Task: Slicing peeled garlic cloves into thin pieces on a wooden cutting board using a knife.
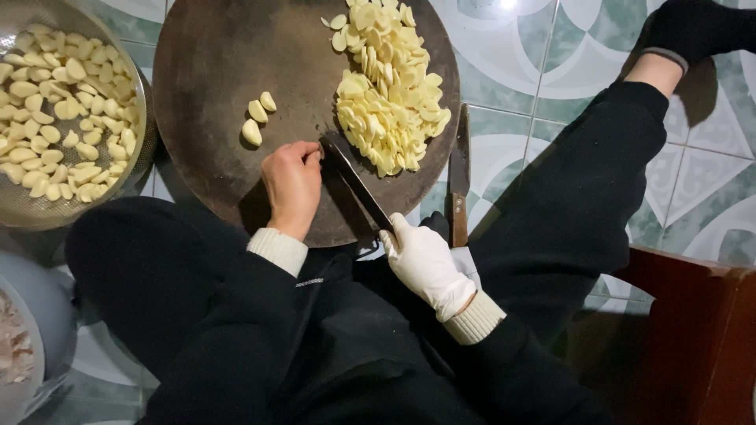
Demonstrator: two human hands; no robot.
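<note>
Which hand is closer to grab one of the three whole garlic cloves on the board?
Left. The bare left hand rests just below the three garlic cloves, probably an easy reach. The gloved right hand already holds the knife.

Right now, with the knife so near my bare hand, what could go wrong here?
1. The left hand is bare and its fingertips sit right beside the blade of the knife held in the gloved right hand; a slip could cut them.
2. A second knife lies off the edge of the round board, close to the leg; it could get knocked.
3. The pile of garlic slices reaches the board's rim and could spill.
</note>
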